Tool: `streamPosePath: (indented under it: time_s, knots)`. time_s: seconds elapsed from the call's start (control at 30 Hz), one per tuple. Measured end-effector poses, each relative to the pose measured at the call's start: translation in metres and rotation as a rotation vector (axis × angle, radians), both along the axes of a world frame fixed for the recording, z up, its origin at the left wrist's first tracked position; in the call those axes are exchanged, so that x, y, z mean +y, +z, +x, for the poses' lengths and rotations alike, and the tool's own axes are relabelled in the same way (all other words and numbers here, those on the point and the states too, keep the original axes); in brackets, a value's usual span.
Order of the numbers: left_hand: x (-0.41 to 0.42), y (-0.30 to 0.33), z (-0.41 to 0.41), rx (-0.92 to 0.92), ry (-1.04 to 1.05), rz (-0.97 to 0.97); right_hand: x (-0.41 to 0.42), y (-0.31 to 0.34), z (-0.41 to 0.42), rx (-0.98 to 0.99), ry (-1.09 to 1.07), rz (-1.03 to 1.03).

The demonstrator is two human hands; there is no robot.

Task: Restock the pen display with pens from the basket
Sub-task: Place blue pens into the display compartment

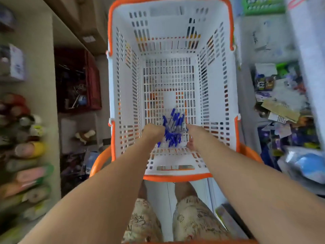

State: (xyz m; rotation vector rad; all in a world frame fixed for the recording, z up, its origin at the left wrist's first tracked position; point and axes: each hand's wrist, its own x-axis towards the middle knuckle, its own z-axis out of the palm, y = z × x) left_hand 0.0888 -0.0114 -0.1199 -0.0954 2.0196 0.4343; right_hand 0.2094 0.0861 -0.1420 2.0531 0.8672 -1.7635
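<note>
Both hands reach deep into the basket: left hand and right hand flank the pens, likely gathering the whole bunch. Grip can't be told (fingers hidden, blurred).

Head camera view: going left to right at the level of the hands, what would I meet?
Shelf of colourful blurred goods → basket's left wall → left hand → blue pens → right hand → basket's right wall → cluttered goods.

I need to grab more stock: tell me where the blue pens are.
In the head view, the blue pens lie bunched on the floor of the white basket, near its close end, between the left hand and right hand.
</note>
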Motion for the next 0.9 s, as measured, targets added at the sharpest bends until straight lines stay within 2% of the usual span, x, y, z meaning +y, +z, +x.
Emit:
streamPosePath:
  time_s: [0.13,0.23,0.33,0.5,0.67,0.8,0.9]
  knots:
    - [0.016,-0.04,-0.006,0.028,-0.091,-0.007,0.004,-0.042,-0.006,-0.062,0.117,0.116]
    - [0.017,-0.053,-0.007,0.138,-0.244,-0.013,0.0,-0.054,-0.011,-0.154,0.23,0.353]
    - [0.011,-0.058,0.002,0.247,-0.328,0.059,0.001,-0.056,-0.016,-0.082,0.422,0.586]
    - [-0.001,-0.062,0.004,0.181,-0.136,0.148,-0.013,-0.05,-0.035,-0.105,0.275,0.497]
    - [-0.01,-0.067,0.001,-0.007,0.193,0.187,-0.039,-0.046,-0.048,-0.236,0.434,0.568]
    - [-0.02,-0.059,-0.002,-0.206,0.399,0.313,-0.058,-0.047,-0.053,-0.309,0.585,0.65]
    - [-0.016,-0.057,-0.004,-0.198,0.471,0.33,-0.07,-0.051,-0.057,-0.32,0.615,0.73]
